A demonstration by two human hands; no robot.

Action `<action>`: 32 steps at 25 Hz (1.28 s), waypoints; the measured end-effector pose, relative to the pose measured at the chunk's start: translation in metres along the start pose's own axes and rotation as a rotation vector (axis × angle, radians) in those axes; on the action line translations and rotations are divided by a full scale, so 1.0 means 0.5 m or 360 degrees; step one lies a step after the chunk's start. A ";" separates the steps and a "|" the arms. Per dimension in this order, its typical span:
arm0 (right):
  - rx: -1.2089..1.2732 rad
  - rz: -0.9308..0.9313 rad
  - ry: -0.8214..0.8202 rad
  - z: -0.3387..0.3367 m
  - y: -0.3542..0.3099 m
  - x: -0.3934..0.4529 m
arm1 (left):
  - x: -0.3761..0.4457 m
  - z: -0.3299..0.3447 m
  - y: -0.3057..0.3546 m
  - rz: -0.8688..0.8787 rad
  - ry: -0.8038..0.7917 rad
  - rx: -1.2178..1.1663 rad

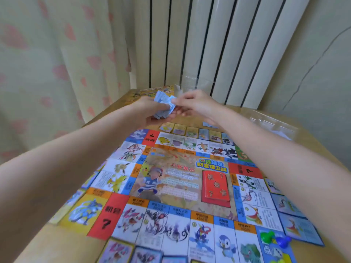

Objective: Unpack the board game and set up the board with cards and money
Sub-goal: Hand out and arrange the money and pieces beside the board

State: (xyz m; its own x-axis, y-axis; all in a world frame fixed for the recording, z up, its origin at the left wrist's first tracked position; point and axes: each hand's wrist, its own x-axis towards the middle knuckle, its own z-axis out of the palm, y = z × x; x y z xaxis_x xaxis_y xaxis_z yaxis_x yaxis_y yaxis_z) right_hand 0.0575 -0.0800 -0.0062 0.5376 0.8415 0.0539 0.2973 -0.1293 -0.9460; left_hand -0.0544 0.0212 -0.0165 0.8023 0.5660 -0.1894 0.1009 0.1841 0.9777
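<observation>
The colourful game board (182,179) lies flat on the wooden table (57,243). A red card stack (215,186) sits on its centre. Property cards (191,130) line the board's far edge, with more cards (296,209) along the right and near edges. Above the far edge, my left hand (150,111) grips a bundle of pale blue paper money (163,105). My right hand (191,104) pinches a note at the top of that bundle. Green and blue pawns (275,238) stand on the near right corner square.
The yellow game box (152,91) lies at the table's far edge behind my hands. Clear plastic wrapping (273,124) lies at the right. A single blue note (209,124) lies on the table near my right wrist. A radiator (218,44) and a curtain (57,63) stand behind.
</observation>
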 end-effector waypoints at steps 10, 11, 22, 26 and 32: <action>-0.0167 0.0154 -0.0145 0.325 -0.029 0.044 | -0.167 -0.299 -0.008 0.0188 0.0471 0.0405; -0.0223 0.0153 -0.0190 0.360 -0.026 0.051 | -0.171 -0.318 -0.014 0.0158 0.0486 0.0402; -0.0914 0.0043 -0.0074 0.446 -0.022 0.072 | -0.165 -0.349 -0.060 -0.0049 0.0469 0.0430; -0.0248 0.0099 -0.0177 0.352 -0.092 -0.034 | -0.207 -0.301 -0.048 -0.0001 0.0220 0.0424; -0.0317 0.0041 -0.0193 0.227 -0.100 -0.269 | -0.321 -0.167 -0.036 0.0007 -0.0516 0.0911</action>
State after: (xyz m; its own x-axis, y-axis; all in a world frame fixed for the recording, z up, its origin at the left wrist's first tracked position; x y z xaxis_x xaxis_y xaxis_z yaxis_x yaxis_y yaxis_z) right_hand -0.1192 -0.1274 -0.0025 0.4519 0.8918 -0.0193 0.4409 -0.2421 -0.8643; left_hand -0.2340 -0.0056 -0.0113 0.9309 0.2786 -0.2361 0.3227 -0.3250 0.8889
